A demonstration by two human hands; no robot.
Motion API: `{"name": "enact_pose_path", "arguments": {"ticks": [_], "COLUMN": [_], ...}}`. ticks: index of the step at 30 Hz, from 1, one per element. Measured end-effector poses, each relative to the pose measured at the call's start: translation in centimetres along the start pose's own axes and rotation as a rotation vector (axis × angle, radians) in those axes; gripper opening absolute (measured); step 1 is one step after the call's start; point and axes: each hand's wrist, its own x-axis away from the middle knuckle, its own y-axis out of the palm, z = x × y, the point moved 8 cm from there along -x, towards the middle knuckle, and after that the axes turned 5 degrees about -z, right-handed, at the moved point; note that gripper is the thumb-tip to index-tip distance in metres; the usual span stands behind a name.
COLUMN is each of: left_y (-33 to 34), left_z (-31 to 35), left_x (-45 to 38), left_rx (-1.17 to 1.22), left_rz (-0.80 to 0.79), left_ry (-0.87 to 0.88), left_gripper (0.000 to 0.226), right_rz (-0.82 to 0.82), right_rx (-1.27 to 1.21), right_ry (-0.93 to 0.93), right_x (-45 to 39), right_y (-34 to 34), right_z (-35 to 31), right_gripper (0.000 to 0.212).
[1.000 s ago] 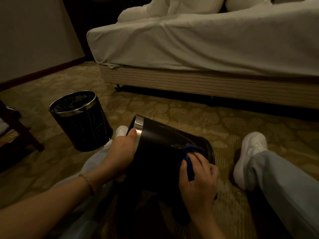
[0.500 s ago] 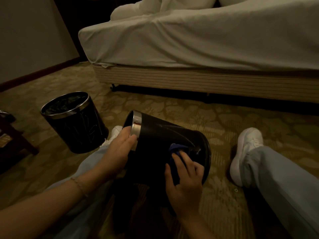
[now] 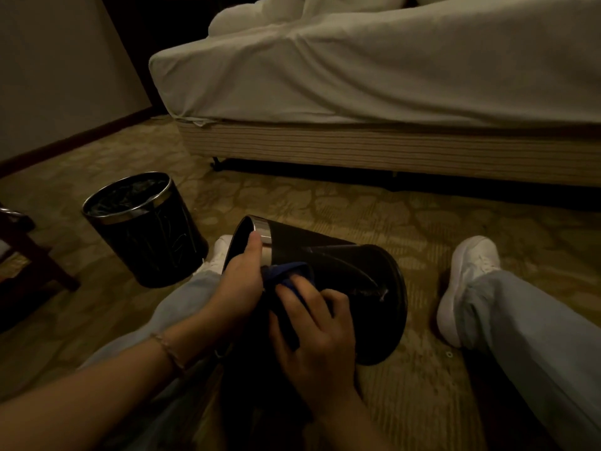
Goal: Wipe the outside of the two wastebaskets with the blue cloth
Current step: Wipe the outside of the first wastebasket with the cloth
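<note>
- Wastebaskets, two of them, both round, black and tapered, each with a polished metal band at the rim.
- One wastebasket [image 3: 351, 275] lies tipped on its side between the person's legs, at the centre of the view, mouth toward 10 o'clock and flat base toward 4 o'clock; its wall is smooth and faintly glossy, with a pale scuffed streak near the base.
- The second wastebasket [image 3: 146, 229] stands upright on the carpet at 9 o'clock from the first, well apart from it, with a crinkled dark liner showing inside.
- Blue cloth [image 3: 286, 276], soft and bunched, sits against the wall of the tipped basket, just below its metal band.
- Left hand [image 3: 240, 284] grips the rim of the tipped basket, thumb laid over the metal band and fingers curled round the edge.
- Right hand [image 3: 317, 333] presses the cloth to the basket; its fingers [image 3: 289, 296] are bent over the fabric, holding it down.
- A thin bracelet [image 3: 167, 349] circles the left wrist.
- Pale blue trousers cover both legs; a white shoe [image 3: 465, 281] rests at 3 o'clock, on its side.
- Carpet [image 3: 325, 203] is olive with a mottled, pebble-like pattern.
- A bed [image 3: 374, 92] fills 12 to 2 o'clock, with a wrinkled white sheet over a ribbed beige base.
</note>
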Motion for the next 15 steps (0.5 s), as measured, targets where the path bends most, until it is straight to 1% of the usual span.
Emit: {"name": "enact_pose_path", "arguments": {"ticks": [2, 3, 5, 6, 7, 8, 9, 10, 12, 13, 15], "left_y": [-0.5, -1.1, -2.8, -3.6, -3.5, -3.2, -2.4, -1.7, -1.4, -1.2, -1.2], "left_z": [0.0, 0.0, -1.8, -2.8, -2.9, -2.4, -1.4, -0.4, 0.0, 0.2, 0.5], "left_x": [-0.2, -0.5, -2.1, -2.8, -2.6, -1.9, -0.9, 0.0, 0.3, 0.6, 0.6], "left_rx": [-0.071, -0.115, -0.187, -0.175, -0.136, -0.086, -0.043, -0.023, -0.073, -0.088, -0.141], "left_rz": [-0.005, 0.008, 0.064, 0.087, 0.088, 0.081, 0.066, 0.037, 0.045, 0.042, 0.039], "left_ry": [0.010, 0.024, -0.011, -0.042, -0.066, -0.072, -0.071, -0.054, -0.031, -0.012, 0.053], "left_gripper": [0.053, 0.056, 0.076, 0.085, 0.086, 0.076, 0.061, 0.051, 0.048, 0.048, 0.043], "right_rz": [0.045, 0.065, 0.073, 0.065, 0.056, 0.050, 0.051, 0.059, 0.073, 0.063, 0.010], "right_rx": [0.001, -0.003, 0.005, 0.024, 0.045, 0.057, 0.054, 0.043, 0.020, 0.006, -0.045], "right_ry": [0.067, 0.117, 0.220, 0.266, 0.305, 0.346, 0.389, 0.422, 0.406, 0.345, 0.158], "right_x": [0.2, 0.4, 1.1, 1.5, 1.9, 2.1, 2.2, 2.2, 1.5, 1.0, 0.0], "right_y": [-0.8, -1.2, -1.7, -1.8, -1.8, -1.8, -1.9, -1.9, -2.0, -1.8, -0.9], "right_z": [2.8, 4.6, 8.6, 10.4, 11.8, 12.8, 13.4, 13.4, 11.1, 8.9, 3.2], "right_gripper": [0.035, 0.033, 0.032, 0.033, 0.035, 0.037, 0.038, 0.039, 0.035, 0.033, 0.031]}}
